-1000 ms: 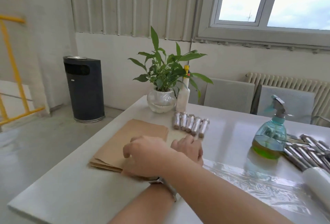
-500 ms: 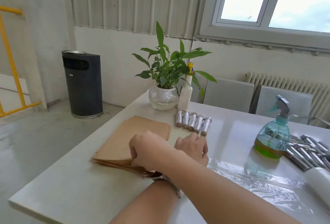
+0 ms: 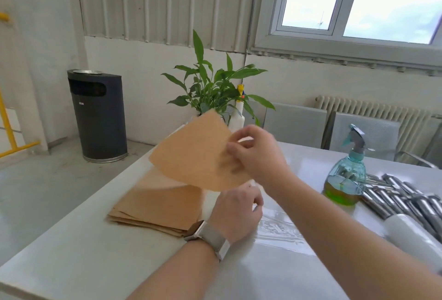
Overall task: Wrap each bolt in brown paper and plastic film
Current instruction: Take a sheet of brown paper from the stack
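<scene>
Above the stack of brown paper point(image 3: 157, 201), the right hand point(image 3: 257, 156) pinches one brown sheet point(image 3: 196, 156) by its near edge, held clear of the tabletop point(image 3: 83, 252). Below it, the left hand point(image 3: 236, 211) has its fingers curled (whether they grip anything I cannot tell), just beside the plastic film point(image 3: 279, 230). Bare bolts point(image 3: 401, 199) lie well to the right of both hands. Judged step: fetching paper; next, lay it flat and bring a bolt over.

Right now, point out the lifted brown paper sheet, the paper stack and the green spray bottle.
lifted brown paper sheet point(image 3: 191, 156), head view, middle of the sheet.
paper stack point(image 3: 157, 204), head view, top sheet, bare middle.
green spray bottle point(image 3: 345, 180), head view, clear body above the liquid.
</scene>
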